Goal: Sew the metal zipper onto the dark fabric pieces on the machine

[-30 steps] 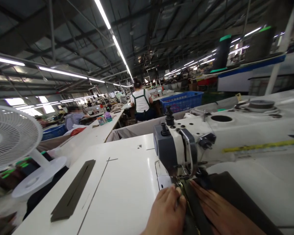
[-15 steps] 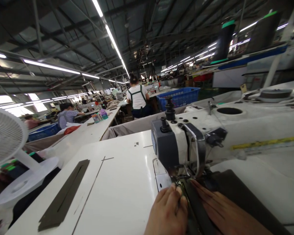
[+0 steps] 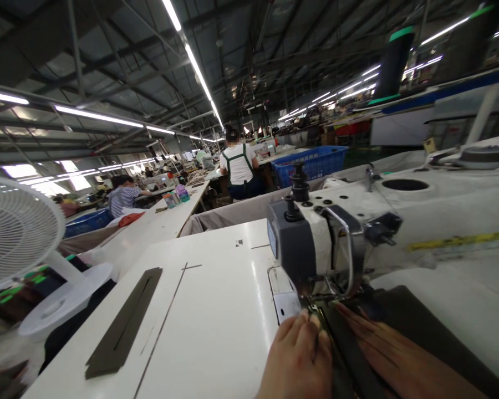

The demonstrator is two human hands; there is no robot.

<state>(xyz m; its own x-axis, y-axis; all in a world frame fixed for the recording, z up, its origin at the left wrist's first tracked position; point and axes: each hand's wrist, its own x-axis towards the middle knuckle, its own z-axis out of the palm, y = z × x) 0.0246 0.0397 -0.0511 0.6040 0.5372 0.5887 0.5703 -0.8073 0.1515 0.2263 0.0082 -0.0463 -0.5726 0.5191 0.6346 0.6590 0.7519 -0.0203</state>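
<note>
A white and grey sewing machine (image 3: 293, 238) stands at right centre, its presser foot low over dark olive fabric (image 3: 416, 321). A strip with a shiny zipper-like edge runs from the foot toward me. My left hand (image 3: 301, 354) is closed on the fabric's left edge, just in front of the foot, fingertips pressed together. Flat on the cloth, right of the strip, my right hand (image 3: 382, 346) has its fingers stretched out, tips close to the foot. A stack of dark olive fabric pieces (image 3: 125, 321) lies on the white table (image 3: 208, 310) at the left.
A white fan (image 3: 20, 233) stands at the far left. Beyond the table are a grey cloth trough (image 3: 233, 209), a blue crate (image 3: 311, 165) and a seated person in a white shirt (image 3: 238, 166). Another person in stripes (image 3: 125, 197) sits farther left. Thread cones (image 3: 393, 66) stand upper right.
The whole view has shifted slightly, so things appear farther right. Both hands keep nearly the same place and pose on the fabric beside the presser foot.
</note>
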